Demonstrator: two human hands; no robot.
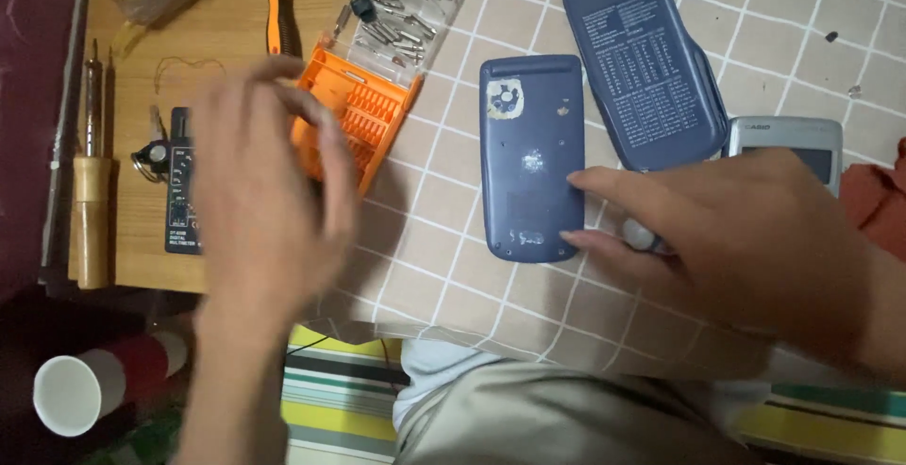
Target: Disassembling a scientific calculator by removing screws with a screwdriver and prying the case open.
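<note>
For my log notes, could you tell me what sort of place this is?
Probably a home repair bench: an orange screwdriver-bit case, a wooden-handled soldering iron and a blue calculator lying face down.

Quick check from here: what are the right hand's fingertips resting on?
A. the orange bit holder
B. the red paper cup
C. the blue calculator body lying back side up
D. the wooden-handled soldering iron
C: the right hand has its fingertips on the right edge of the blue calculator body, which lies back side up on the checked cloth.
</note>
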